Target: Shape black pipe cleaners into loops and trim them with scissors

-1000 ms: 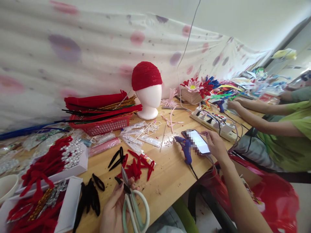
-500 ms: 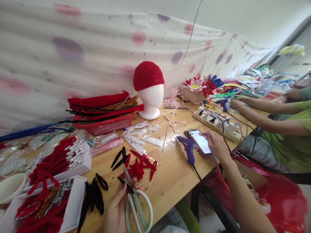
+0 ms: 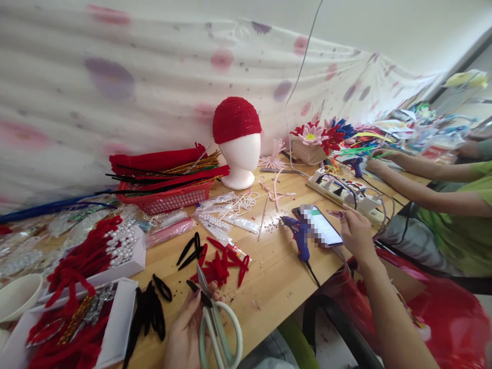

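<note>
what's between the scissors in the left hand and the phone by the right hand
In the head view, between the scissors and the phone lies bare wooden table, crossed by the blue glue gun and its black cord.

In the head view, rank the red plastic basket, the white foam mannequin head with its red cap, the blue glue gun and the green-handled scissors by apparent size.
1. Red plastic basket
2. White foam mannequin head with red cap
3. Green-handled scissors in the left hand, though they lie nearest the camera, so this rank is unsure
4. Blue glue gun
</note>
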`<state>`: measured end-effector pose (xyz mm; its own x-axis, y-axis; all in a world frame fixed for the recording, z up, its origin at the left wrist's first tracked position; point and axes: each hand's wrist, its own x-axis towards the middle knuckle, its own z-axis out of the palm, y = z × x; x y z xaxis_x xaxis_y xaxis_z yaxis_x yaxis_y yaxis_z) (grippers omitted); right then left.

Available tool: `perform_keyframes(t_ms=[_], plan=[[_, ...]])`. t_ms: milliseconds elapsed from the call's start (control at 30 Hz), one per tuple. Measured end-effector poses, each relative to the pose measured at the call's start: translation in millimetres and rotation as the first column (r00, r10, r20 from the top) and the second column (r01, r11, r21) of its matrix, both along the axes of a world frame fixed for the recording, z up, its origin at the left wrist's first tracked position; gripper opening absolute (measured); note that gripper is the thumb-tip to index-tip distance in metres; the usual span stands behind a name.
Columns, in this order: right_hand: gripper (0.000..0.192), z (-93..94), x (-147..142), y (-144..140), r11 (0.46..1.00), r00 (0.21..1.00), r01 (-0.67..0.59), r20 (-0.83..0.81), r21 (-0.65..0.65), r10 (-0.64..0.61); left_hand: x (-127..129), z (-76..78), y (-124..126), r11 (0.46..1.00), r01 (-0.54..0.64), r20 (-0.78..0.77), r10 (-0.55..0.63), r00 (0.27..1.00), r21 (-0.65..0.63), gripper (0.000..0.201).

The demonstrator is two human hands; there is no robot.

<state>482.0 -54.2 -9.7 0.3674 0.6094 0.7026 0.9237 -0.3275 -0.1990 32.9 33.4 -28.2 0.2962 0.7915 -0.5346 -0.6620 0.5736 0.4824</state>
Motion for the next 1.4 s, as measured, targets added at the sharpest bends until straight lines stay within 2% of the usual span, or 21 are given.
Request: perform_keyframes(t_ms=[333, 533, 700, 933, 1200, 1400], plan=[[0.034, -0.7, 1, -2, 1.000, 1.000, 0.003, -0.011, -0.015, -0.003, -2, -12.4, 2, 1.000, 0.029, 0.028, -0.029, 0.999, 0.001, 0.014], [0.035, -1.8, -2, -3, 1.000, 1.000, 0.000, -0.019, -0.027, -0.001, -2, -8.1, 1, 0.999, 0.040, -0.012, -0.040, 0.999, 0.029, 0.010], [0.047, -0.5, -7, -9, 0.999, 0.999, -0.012, -0.037, -0.040, 0.010, 0, -5.0, 0, 1.000, 0.016, -0.022, -0.015, 1.000, 0.024, 0.011], [0.056, 1.5, -8, -16, 0.997, 0.997, -0.021, -0.079, -0.075, 0.015, 0, -9.6, 1, 0.999, 0.031, -0.051, -0.030, 0.998, 0.019, 0.014], [0.054, -11.0, -3, -3, 0.991, 0.988, -0.018, -0.154, -0.135, -0.003, 0, -7.9, 2, 0.999, 0.046, -0.040, -0.047, 0.998, -0.019, 0.013], [0.059, -9.0, -4, 3, 0.988, 0.981, -0.045, -0.191, -0.150, 0.016, 0, -3.8, 3, 1.000, 0.026, -0.015, -0.025, 1.000, 0.011, 0.011]])
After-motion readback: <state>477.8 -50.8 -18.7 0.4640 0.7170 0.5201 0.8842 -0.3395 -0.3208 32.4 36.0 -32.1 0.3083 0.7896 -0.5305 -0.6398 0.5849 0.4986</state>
